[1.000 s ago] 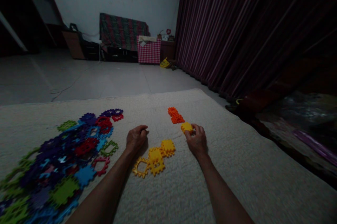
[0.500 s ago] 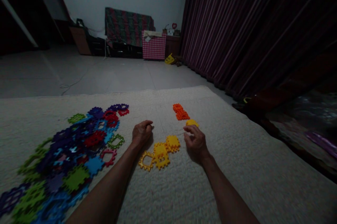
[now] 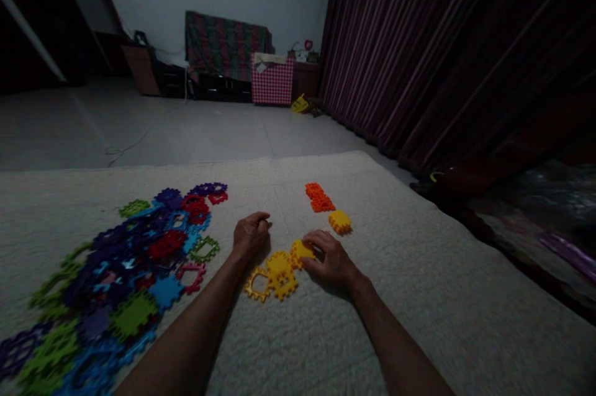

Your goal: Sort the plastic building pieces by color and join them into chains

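On the quilted mat (image 3: 316,328), orange gear-edged tiles (image 3: 320,197) and a yellow stack (image 3: 339,221) already lie apart. The right hand (image 3: 334,261) straddles a solid yellow tile (image 3: 302,251), its grip clamped or not I cannot tell; the left hand (image 3: 250,234) is curled closed. Nearby yellow pieces (image 3: 280,267) and a multicoloured pile (image 3: 130,253) remain.

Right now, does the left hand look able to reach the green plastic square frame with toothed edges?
Probably yes: the left hand is near the green frame, with only cream quilted cloth showing between them. The hand is curled, though, and would likely need to open.
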Demonstrator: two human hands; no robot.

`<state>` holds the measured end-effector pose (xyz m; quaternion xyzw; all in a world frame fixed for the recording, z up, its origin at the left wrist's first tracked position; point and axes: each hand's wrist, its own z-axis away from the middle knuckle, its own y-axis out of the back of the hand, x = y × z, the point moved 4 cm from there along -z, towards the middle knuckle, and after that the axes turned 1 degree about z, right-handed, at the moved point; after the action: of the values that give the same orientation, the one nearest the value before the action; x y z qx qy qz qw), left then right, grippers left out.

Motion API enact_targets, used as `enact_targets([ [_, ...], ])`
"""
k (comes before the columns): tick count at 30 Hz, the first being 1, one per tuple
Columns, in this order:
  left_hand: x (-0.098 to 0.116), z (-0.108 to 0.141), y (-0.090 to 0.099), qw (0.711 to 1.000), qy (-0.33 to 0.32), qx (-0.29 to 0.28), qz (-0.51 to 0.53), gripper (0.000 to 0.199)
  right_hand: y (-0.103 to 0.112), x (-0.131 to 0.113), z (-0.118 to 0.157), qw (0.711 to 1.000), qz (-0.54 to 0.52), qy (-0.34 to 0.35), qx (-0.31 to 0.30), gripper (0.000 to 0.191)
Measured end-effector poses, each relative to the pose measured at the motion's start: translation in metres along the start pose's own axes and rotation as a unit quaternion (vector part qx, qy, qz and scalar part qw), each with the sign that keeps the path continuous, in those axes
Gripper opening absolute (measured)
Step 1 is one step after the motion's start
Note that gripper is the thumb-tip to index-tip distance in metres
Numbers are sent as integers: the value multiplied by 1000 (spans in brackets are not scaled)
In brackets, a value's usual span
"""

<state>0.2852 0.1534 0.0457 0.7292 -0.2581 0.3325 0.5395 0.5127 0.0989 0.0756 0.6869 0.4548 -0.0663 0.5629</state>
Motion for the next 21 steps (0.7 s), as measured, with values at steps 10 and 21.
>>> enact_targets([
  [10,-1,0,0,1000,3,-8,-8,35,9,13,2,996,-7,-37,82,26],
  [21,1,0,0,1000,11,-8,-5,35,5,25,-1,991,56,-5,118,36],
])
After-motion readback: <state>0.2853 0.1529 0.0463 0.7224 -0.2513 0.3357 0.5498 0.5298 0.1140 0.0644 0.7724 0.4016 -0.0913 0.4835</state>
